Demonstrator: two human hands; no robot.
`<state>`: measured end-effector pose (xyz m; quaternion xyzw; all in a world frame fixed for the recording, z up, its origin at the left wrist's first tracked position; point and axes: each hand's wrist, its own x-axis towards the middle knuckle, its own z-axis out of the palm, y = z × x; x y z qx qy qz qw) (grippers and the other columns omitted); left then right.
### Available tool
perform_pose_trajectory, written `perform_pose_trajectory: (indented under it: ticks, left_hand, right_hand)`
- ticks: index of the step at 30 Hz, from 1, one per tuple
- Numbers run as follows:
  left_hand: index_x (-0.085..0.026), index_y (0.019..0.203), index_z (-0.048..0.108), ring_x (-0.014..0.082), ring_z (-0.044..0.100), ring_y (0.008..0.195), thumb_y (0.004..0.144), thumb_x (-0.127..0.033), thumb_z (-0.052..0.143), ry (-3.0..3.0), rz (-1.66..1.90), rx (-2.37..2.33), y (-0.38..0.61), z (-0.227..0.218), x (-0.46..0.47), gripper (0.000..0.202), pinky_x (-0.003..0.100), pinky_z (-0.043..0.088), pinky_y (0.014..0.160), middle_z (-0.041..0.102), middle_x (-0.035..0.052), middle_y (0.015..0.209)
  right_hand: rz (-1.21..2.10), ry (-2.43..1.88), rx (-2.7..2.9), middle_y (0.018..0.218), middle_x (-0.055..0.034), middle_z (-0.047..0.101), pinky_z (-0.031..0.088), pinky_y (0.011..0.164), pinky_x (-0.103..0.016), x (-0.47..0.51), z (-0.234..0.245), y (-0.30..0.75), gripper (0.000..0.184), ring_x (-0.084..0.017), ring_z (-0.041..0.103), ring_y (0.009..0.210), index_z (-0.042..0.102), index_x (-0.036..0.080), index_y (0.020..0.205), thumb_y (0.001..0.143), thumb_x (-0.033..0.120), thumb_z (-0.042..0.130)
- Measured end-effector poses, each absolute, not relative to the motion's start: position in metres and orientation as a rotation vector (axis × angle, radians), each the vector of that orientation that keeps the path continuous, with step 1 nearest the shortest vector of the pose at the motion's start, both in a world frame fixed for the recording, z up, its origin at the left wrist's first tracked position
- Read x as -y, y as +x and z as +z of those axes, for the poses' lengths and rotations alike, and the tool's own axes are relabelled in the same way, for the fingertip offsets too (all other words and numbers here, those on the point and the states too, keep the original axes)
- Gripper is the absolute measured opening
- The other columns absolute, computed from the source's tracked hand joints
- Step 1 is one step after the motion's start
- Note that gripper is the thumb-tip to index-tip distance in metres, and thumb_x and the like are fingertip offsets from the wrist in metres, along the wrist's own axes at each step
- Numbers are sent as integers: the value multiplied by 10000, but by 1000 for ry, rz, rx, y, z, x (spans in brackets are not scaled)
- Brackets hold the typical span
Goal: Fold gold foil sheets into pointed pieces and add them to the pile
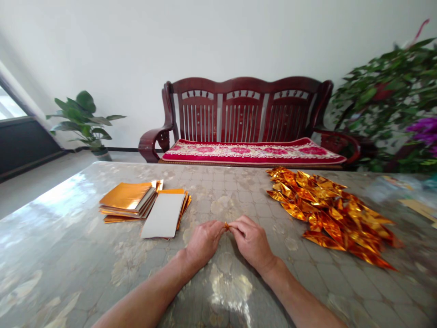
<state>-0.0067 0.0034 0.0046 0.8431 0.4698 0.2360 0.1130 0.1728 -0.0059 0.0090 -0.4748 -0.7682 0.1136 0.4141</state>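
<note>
- Patterned table (119, 291) fills lower frame; bench (200, 114) stands upper centre.
- Left hand (204, 239) and right hand (251, 239): narrow pinch, both holding one foil (226, 226).
- Foil sits below frame centre, mostly hidden by the grip; its direction and long axis cannot be told.

Pinching fingertips of the left hand (204, 238) and right hand (253, 239) hide most of the gold foil piece (226, 226), its visible bit too small to make out. Well right of the right hand, clear plastic wrapping (385, 187) blurs, and purple flowers (425, 132) are cut off by the edge. Below both hands, the forearms (150, 291) and the worktop (85, 259) run out of view.
</note>
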Motion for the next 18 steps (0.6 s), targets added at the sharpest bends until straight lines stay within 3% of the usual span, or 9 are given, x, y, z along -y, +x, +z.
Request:
perform_pose_trajectory:
  ticks: [18]
  left_hand:
    - [-200, 814, 538, 151, 593, 656, 930, -108, 381, 2650, 598, -1353, -3, 9, 4, 216, 241, 403, 606, 638, 28, 728]
  right_hand:
    - [98, -1181, 2030, 697, -35, 606, 414, 629, -217, 15, 16, 169, 297, -131, 585, 666, 721, 206, 786, 938, 150, 471]
